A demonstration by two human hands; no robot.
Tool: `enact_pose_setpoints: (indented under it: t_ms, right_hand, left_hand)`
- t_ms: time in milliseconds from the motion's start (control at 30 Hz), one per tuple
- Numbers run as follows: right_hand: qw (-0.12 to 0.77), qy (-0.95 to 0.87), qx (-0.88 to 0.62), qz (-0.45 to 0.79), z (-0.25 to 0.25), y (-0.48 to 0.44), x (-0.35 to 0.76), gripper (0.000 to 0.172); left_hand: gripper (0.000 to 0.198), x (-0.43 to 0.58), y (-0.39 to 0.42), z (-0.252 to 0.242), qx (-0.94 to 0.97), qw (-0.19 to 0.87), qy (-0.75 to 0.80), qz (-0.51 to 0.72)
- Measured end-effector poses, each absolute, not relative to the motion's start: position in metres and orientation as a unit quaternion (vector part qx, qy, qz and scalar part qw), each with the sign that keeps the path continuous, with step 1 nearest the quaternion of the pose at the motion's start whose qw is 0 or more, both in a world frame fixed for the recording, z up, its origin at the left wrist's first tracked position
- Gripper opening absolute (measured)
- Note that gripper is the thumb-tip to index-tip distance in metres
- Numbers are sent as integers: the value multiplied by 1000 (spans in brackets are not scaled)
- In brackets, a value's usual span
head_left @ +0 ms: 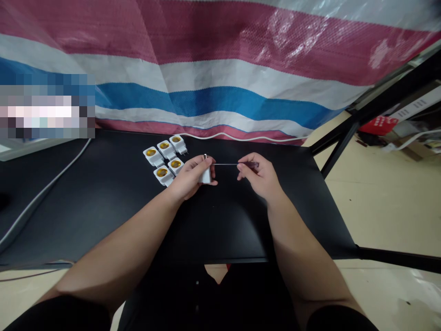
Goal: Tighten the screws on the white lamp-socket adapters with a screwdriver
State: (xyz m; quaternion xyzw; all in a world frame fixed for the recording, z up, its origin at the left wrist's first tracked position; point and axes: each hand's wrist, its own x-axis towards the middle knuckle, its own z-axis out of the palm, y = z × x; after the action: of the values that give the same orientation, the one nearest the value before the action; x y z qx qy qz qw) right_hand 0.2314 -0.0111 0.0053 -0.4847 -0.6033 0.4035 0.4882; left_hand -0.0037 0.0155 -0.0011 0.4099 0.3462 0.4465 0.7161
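Five white lamp sockets (pixel 164 161) with yellow centres sit in two loose rows on my feed, three behind and two in front, near the middle of the black tabletop (pixel 220 230) and toward its back edge. Just to their right, the left hand (pixel 189 177) is closed around a sixth white socket (pixel 206 175), holding it upright off the tabletop, fingers wrapped across its body, with a small metal part showing at its top. The right hand (pixel 260 177) is narrow, its thumb and fingertips (pixel 241 169) pinching a small screwdriver (pixel 234 164) by its dark handle. The thin shaft runs level toward the held socket, and from here I can't tell whether its tip touches the socket or stops just beside it. The two hands are near each other, with only the shaft between them. Along the back edge of the tabletop runs a white cable (pixel 220 135), and a grey cable (pixel 44 193) crosses its left side. A pink, white and blue striped tarp (pixel 220 92) hangs behind, and the tiled floor (pixel 379 207) shows past the right edge.
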Motion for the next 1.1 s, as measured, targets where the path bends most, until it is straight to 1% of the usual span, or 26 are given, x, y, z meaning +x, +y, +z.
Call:
enact_pose_setpoints:
  t_ms: [100,167,300,367,433,500,567,700,767,833,933,967,1000,1100]
  right_hand:
    - [455,-613,-535,362,6,-10,232,45]
    - [451,-621,-534,353,6,-10,234,50]
    - [460,-632,-477,403,5,-9,236,40]
    - [448,-641,-482,396,4,-9,237,40]
    - [431,-648,-509,368,2,-9,238,42]
    - [417,-650,-531,350,0,-8,239,50]
    - [420,-643,-527,363,-2,-8,239,52]
    - [422,-660,-476,399,-2,-9,241,35]
    - [415,-672,-476,387,-2,-10,241,34]
    - [406,-665,-495,385,-2,-9,242,35]
    - [396,-649,-527,380,-4,-7,243,49]
    - [403,-647,-529,374,-5,-6,243,51]
    - [411,-647,-524,371,-4,-6,243,49]
    - [419,-669,-484,378,-1,-8,244,32]
  left_hand:
    - [40,-5,14,-2,473,682,347,438]
    - [36,-5,14,-4,509,655,349,437]
    - [29,-7,15,-7,530,622,359,452]
    - [27,-7,15,-6,533,615,362,454]
    - [26,-8,15,-3,544,612,365,443]
    - [25,-8,14,0,557,612,362,429]
    - [24,-8,14,0,563,612,356,425]
    - [23,-10,18,-8,547,603,365,452]
    - [22,-11,19,-11,538,604,369,458]
    - [21,-11,19,-11,539,607,364,456]
    - [20,-10,17,-7,554,616,351,437]
    - [20,-10,16,-6,558,618,347,431]
    - [21,-10,16,-5,560,620,345,427]
    - [21,-10,16,-5,556,624,347,426]
